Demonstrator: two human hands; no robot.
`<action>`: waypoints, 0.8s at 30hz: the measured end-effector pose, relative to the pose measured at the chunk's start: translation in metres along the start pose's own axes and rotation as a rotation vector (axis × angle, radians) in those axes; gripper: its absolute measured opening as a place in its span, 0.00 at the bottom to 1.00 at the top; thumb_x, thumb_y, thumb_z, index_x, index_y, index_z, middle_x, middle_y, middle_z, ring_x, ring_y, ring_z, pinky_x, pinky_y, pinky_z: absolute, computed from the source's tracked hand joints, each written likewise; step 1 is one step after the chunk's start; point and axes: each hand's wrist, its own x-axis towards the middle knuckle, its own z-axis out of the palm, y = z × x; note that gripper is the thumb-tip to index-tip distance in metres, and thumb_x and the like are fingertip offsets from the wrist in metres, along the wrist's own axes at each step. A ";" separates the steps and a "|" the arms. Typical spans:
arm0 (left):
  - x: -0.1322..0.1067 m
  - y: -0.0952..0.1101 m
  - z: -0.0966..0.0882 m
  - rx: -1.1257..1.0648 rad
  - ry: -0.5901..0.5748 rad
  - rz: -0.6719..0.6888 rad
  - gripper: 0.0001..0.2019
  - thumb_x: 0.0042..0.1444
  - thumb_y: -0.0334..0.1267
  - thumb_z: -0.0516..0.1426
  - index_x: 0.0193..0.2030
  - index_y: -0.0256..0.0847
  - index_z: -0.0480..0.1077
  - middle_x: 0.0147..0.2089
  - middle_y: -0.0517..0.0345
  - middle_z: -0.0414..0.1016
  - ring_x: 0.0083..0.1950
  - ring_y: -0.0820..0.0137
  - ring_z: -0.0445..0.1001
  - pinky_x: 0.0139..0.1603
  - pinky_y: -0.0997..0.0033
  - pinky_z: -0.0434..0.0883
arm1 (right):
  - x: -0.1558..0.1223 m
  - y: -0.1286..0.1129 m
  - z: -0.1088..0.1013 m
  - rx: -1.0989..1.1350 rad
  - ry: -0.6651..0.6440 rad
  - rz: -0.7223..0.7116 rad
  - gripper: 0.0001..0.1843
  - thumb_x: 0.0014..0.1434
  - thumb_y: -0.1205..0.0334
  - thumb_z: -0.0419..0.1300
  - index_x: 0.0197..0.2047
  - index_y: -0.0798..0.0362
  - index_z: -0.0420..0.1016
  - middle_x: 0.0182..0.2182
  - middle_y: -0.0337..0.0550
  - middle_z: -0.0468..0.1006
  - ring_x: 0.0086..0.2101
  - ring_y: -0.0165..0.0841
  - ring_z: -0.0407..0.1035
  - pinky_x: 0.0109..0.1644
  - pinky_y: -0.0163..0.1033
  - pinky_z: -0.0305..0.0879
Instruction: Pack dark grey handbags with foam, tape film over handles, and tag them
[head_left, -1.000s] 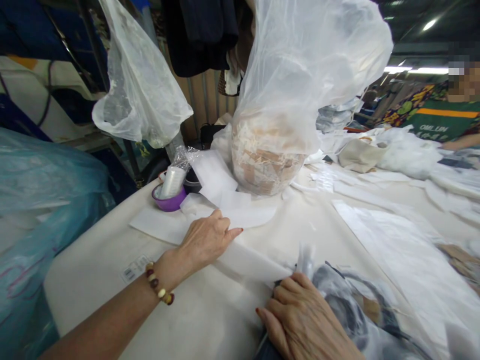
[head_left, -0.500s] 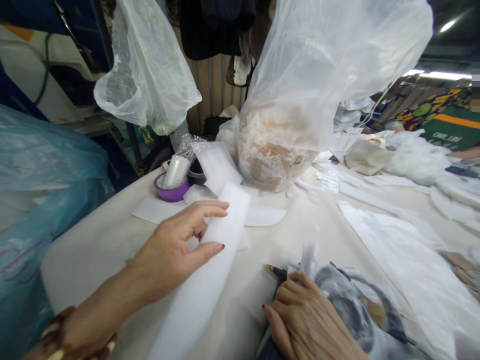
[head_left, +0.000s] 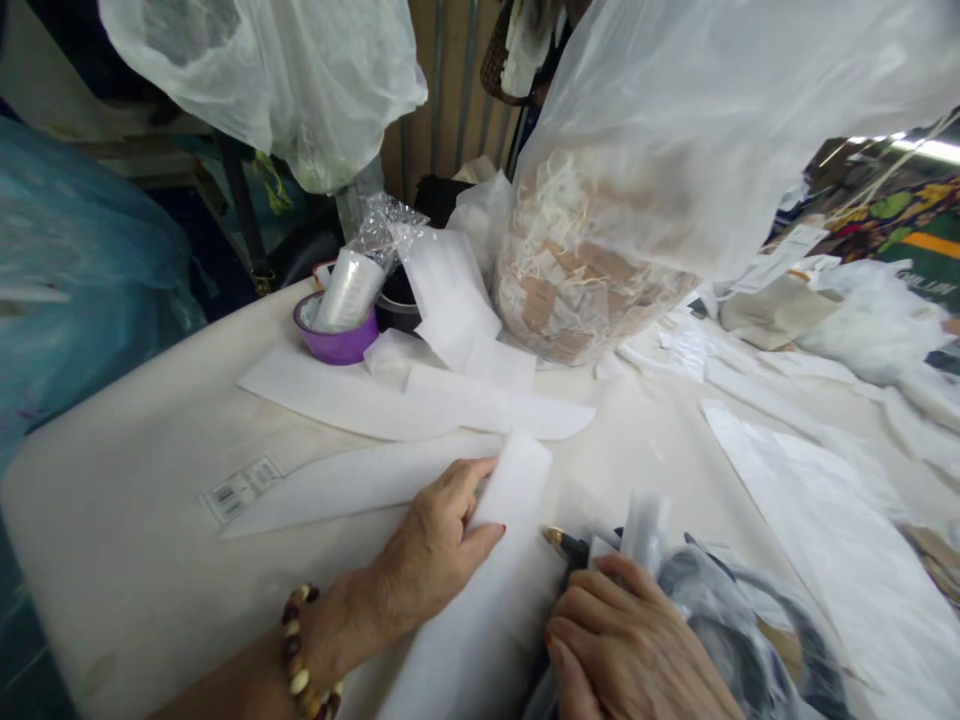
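My left hand [head_left: 431, 545] pinches a long white strip of soft interlining [head_left: 480, 590] between thumb and fingers, low on the cream table [head_left: 135, 560]. The strip runs from the hand toward the bottom edge. My right hand [head_left: 634, 645] is curled on a bundle of dark fabric and clear plastic [head_left: 727, 630] at the bottom right. A dark tool with a brass tip [head_left: 564, 541] pokes out just ahead of its fingers; whether the hand grips it is hidden. More white strips [head_left: 420, 405] lie flat beyond the left hand.
A purple bowl [head_left: 337, 342] holds a wrapped roll. A big clear plastic bag of paper scraps [head_left: 600, 270] stands at the back; another bag [head_left: 300, 70] hangs at upper left. White fabric pieces [head_left: 802, 470] cover the right side. A small label [head_left: 240, 488] lies near the left.
My left hand took a white strip from the table, lifted it, then brought it down near the right hand. The camera tilted down and closer. My right hand stayed put.
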 end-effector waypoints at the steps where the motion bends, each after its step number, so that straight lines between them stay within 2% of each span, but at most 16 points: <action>1: -0.001 -0.002 0.002 0.024 -0.007 0.027 0.22 0.48 0.29 0.54 0.53 0.37 0.64 0.36 0.59 0.70 0.31 0.73 0.65 0.37 0.69 0.70 | -0.001 -0.001 -0.003 0.007 -0.008 0.004 0.14 0.56 0.72 0.52 0.21 0.50 0.66 0.20 0.31 0.69 0.25 0.26 0.64 0.47 0.38 0.52; 4: -0.003 -0.006 0.004 0.072 -0.007 0.120 0.21 0.49 0.28 0.53 0.53 0.34 0.64 0.34 0.58 0.69 0.33 0.71 0.67 0.39 0.68 0.72 | -0.003 -0.005 -0.014 0.009 -0.049 0.027 0.18 0.59 0.71 0.47 0.21 0.50 0.66 0.19 0.32 0.69 0.25 0.27 0.64 0.50 0.41 0.52; 6: -0.004 -0.008 0.006 0.085 0.003 0.166 0.21 0.50 0.27 0.52 0.53 0.31 0.63 0.35 0.56 0.69 0.36 0.69 0.68 0.41 0.66 0.72 | -0.003 -0.007 -0.020 -0.007 -0.103 0.022 0.16 0.59 0.71 0.47 0.24 0.49 0.68 0.21 0.33 0.71 0.27 0.28 0.65 0.51 0.42 0.51; 9: -0.005 -0.010 0.009 0.081 -0.012 0.200 0.21 0.51 0.26 0.51 0.54 0.28 0.62 0.36 0.53 0.69 0.40 0.67 0.69 0.44 0.64 0.72 | -0.001 -0.009 -0.022 -0.028 -0.139 0.032 0.14 0.57 0.72 0.47 0.25 0.49 0.68 0.23 0.34 0.71 0.28 0.29 0.65 0.47 0.42 0.53; 14: -0.005 -0.011 0.012 0.061 -0.019 0.198 0.20 0.50 0.25 0.51 0.52 0.30 0.62 0.39 0.52 0.69 0.41 0.67 0.69 0.44 0.63 0.72 | 0.007 -0.013 -0.015 -0.081 -0.178 0.052 0.14 0.56 0.73 0.47 0.25 0.50 0.67 0.23 0.36 0.71 0.29 0.31 0.65 0.42 0.42 0.54; 21: -0.005 -0.008 0.008 0.003 -0.022 0.160 0.20 0.49 0.26 0.52 0.52 0.30 0.65 0.31 0.59 0.65 0.35 0.69 0.66 0.44 0.63 0.71 | 0.004 -0.012 -0.017 -0.115 -0.165 0.056 0.12 0.55 0.71 0.49 0.23 0.49 0.65 0.23 0.36 0.70 0.29 0.32 0.65 0.44 0.43 0.56; 24: -0.006 -0.005 0.005 -0.015 -0.040 0.130 0.20 0.48 0.27 0.52 0.51 0.30 0.66 0.29 0.60 0.64 0.34 0.70 0.66 0.43 0.64 0.71 | 0.000 -0.009 -0.016 -0.097 -0.080 0.014 0.12 0.55 0.71 0.49 0.24 0.49 0.66 0.25 0.34 0.72 0.32 0.32 0.67 0.52 0.44 0.54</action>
